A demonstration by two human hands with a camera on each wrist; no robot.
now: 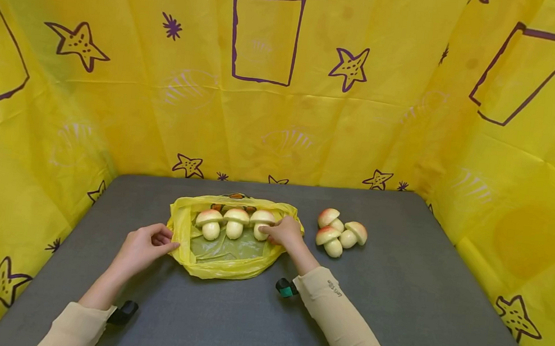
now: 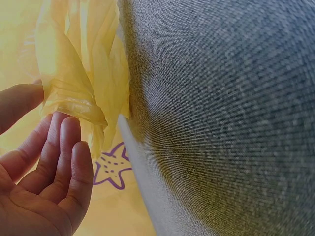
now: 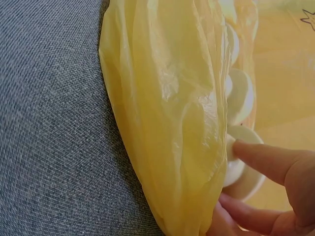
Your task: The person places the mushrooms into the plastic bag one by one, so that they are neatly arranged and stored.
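Holding a yellow bag (image 1: pixel 226 270) at its left rim and the rightmost mushroom (image 1: pixel 263 216) inside by its stem.

Left hand (image 1: pixel 145 245): thumb and fingertips lightly closed on the rim, apparently to keep the mouth spread. Right hand (image 1: pixel 287 235): drawn in to a pinch at the stem, probably as the narrowest part; some fingers hidden by the bag. Bag: on grey table (image 1: pixel 396 304), left of centre, towards the far edge. Row: three mushrooms side by side inside, caps towards that edge. Loose mushrooms (image 1: pixel 330 238): three, clustered towards the far right corner, seemingly for right-hand reach.
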